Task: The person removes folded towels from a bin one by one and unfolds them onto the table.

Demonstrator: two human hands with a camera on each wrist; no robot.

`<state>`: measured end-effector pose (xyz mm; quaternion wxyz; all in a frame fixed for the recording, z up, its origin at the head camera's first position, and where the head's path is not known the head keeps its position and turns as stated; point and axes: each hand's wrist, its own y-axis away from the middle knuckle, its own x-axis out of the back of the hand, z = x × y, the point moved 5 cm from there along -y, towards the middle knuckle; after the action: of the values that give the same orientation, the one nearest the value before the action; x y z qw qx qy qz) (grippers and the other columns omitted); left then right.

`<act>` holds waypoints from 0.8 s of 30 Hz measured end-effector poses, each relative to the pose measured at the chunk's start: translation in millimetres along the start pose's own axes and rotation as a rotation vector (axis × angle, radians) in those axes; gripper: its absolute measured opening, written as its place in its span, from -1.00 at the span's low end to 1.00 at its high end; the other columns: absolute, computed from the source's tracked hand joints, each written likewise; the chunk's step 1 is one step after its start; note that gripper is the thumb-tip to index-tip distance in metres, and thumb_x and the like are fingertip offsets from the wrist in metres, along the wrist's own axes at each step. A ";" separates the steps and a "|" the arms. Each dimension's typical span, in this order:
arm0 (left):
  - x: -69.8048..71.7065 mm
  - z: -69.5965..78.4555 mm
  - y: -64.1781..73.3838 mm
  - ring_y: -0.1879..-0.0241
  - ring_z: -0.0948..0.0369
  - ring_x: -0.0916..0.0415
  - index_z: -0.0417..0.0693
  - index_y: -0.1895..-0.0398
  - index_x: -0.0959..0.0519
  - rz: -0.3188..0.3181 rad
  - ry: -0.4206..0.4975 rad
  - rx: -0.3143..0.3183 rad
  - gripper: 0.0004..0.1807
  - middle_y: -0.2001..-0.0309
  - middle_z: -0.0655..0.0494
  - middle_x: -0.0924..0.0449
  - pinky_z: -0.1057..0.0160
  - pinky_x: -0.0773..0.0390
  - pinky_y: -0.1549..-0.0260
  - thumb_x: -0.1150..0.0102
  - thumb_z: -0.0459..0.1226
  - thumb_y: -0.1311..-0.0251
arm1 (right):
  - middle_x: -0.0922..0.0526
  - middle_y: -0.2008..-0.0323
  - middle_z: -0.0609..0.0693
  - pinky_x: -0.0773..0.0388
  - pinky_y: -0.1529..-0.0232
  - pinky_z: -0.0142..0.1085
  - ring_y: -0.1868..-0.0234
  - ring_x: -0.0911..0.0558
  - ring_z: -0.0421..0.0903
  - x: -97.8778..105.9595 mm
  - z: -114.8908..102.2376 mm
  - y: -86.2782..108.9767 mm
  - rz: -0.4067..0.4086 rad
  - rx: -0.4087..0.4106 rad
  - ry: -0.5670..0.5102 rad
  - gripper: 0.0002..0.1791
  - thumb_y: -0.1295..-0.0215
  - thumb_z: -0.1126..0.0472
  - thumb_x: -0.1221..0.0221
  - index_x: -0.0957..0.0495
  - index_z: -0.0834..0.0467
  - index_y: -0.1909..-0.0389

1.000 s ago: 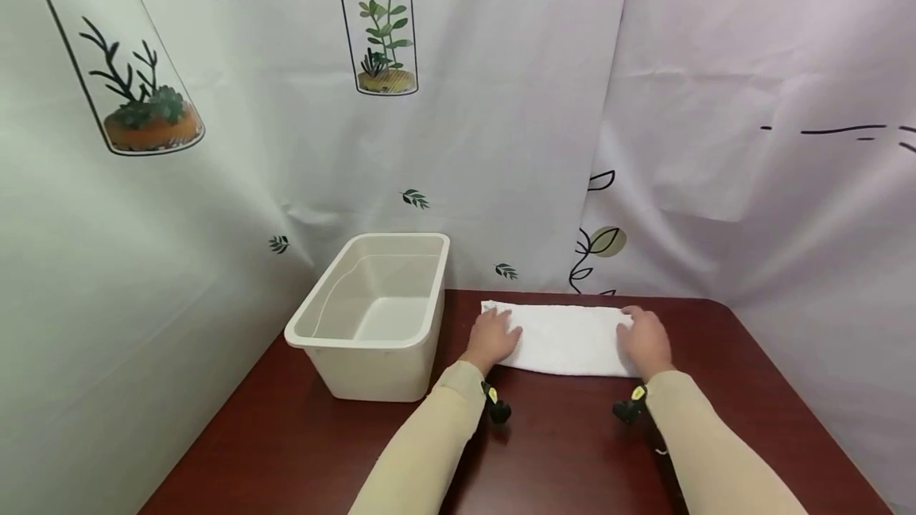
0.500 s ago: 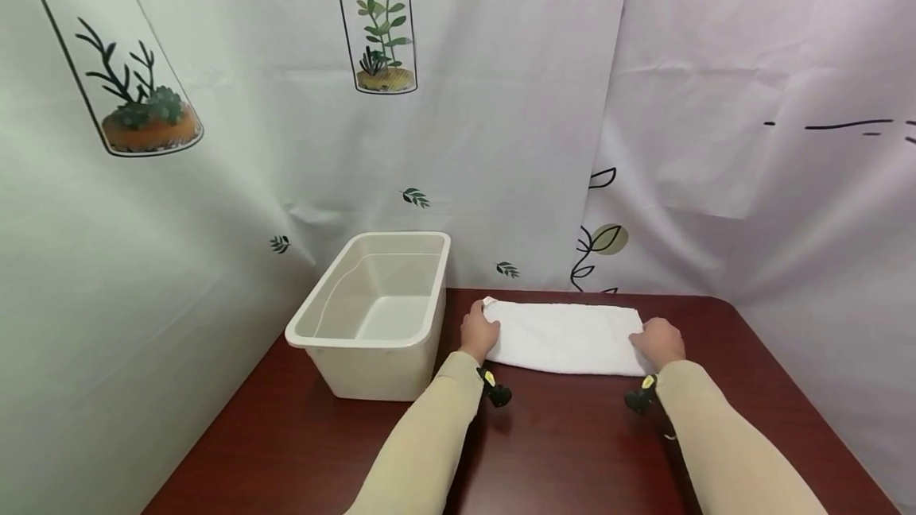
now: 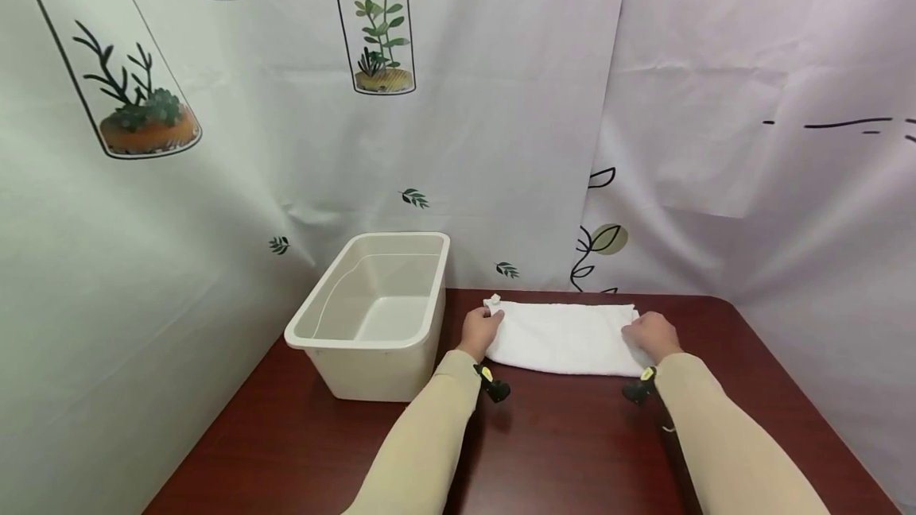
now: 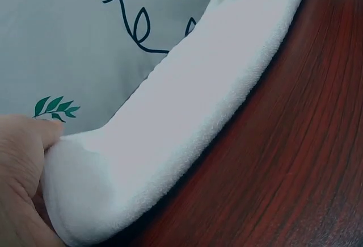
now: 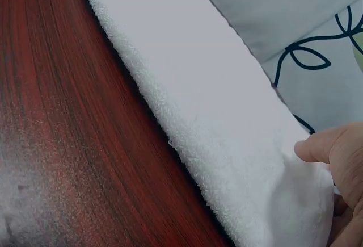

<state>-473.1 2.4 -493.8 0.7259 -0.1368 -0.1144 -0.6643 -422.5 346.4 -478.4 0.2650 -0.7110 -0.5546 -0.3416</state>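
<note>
A folded white towel (image 3: 561,338) with a fluffy pile lies lengthwise across the far part of the table. At its left end my left hand (image 3: 479,332) grips the edge, thumb on top and fingers tucked beneath. A small bunched corner of cloth sticks up just beyond that thumb. My right hand (image 3: 653,334) pinches the opposite end, its thumb (image 5: 315,147) pressing on the upper face in the right wrist view. The left wrist view shows the towel's near end rising slightly at the left hand (image 4: 22,173). The fingers under the cloth are mostly hidden.
A deep cream plastic tub (image 3: 386,352) with nothing in it stands left of the towel, close to my left forearm. The dark red wooden table (image 3: 558,451) ends at a white printed curtain (image 3: 515,149) behind and at both sides.
Both hands have moved from lying over the towel out to its two ends and now grip them. The left end's corner has bunched up a little; the tub has not moved.
</note>
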 end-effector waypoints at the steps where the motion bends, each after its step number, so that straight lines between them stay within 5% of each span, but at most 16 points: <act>1: -0.1 0.0 -0.1 0.23 0.14 -0.50 -0.33 0.10 -0.66 0.001 0.004 0.003 -0.69 0.20 -0.05 -0.64 0.13 -0.57 0.14 -0.22 -0.19 -0.39 | -0.61 0.12 0.43 -0.50 -0.04 0.12 0.09 -0.57 0.30 -0.5 0.1 -0.7 -0.002 -0.012 -0.011 -0.52 -0.23 0.16 -0.17 -0.52 0.55 0.07; 5: -0.8 1.4 -0.2 -0.13 -0.02 -0.54 -0.38 -0.12 -0.61 -0.001 0.040 -0.004 -0.59 -0.12 -0.22 -0.62 0.00 -0.55 -0.12 -0.19 -0.21 -0.40 | -0.58 0.02 0.49 -0.49 -0.11 0.16 -0.01 -0.56 0.37 -0.4 3.3 -2.8 0.017 -0.042 -0.057 -0.42 -0.24 0.13 -0.22 -0.49 0.61 -0.02; 8: -0.7 1.8 -0.4 -0.24 -0.06 -0.48 -0.40 -0.18 -0.57 -0.006 0.078 -0.013 -0.56 -0.20 -0.25 -0.57 -0.01 -0.51 -0.19 -0.17 -0.23 -0.42 | -0.61 0.16 0.43 -0.51 0.00 0.10 0.11 -0.56 0.30 0.2 6.2 -3.6 0.025 -0.058 -0.101 -0.48 -0.31 0.10 -0.19 -0.54 0.57 0.07; 17: 9.3 4.4 3.4 0.23 0.12 -0.56 -0.33 0.10 -0.71 0.058 0.191 -0.034 -0.74 0.11 -0.12 -0.70 0.10 -0.61 0.14 -0.19 -0.28 -0.36 | -0.45 -0.21 0.46 -0.42 -0.18 0.08 -0.14 -0.47 0.26 10.6 -2.2 3.9 0.035 -0.038 -0.240 -0.34 -0.50 -0.04 0.01 -0.42 0.51 -0.23; 24: 14.5 5.9 7.4 0.15 0.11 -0.58 -0.30 -0.02 -0.68 0.084 0.316 -0.025 -0.69 0.02 -0.13 -0.68 0.09 -0.60 0.06 -0.19 -0.26 -0.36 | -0.39 -0.28 0.45 -0.40 -0.21 0.11 -0.20 -0.43 0.27 20.0 -11.2 13.4 0.036 -0.020 -0.322 -0.28 -0.52 -0.13 0.05 -0.37 0.48 -0.29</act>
<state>-464.3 -8.5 -483.5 0.7600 -0.0443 0.0154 -0.6482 -408.7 346.7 -455.7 0.1715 -0.7691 -0.5736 -0.2239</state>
